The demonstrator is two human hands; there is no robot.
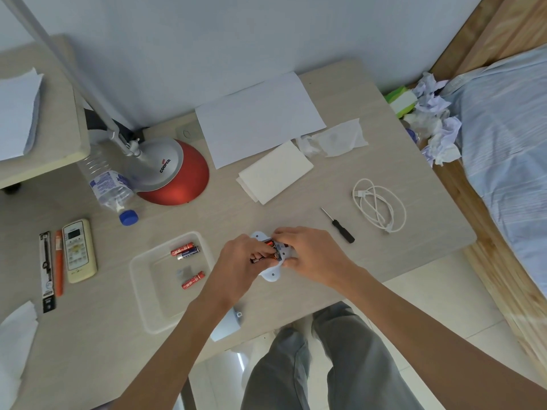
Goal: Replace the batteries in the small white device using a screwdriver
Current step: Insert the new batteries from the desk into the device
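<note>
Head view: a white plastic piece [226, 324] lies near the front edge of the desk [296, 211]. Left of the hands, a clear tray [139, 291] holds 3 batteries [193, 280]. At desk centre, the left hand [239, 261] and right hand [307, 253] both grip the small white device [270, 275], fingers curled over its open battery bay. Farther back, the screwdriver [340, 227] lies near a white cable [379, 207].

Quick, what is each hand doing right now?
Left hand: pinching a battery at the white device.
Right hand: gripping the white device.
</note>
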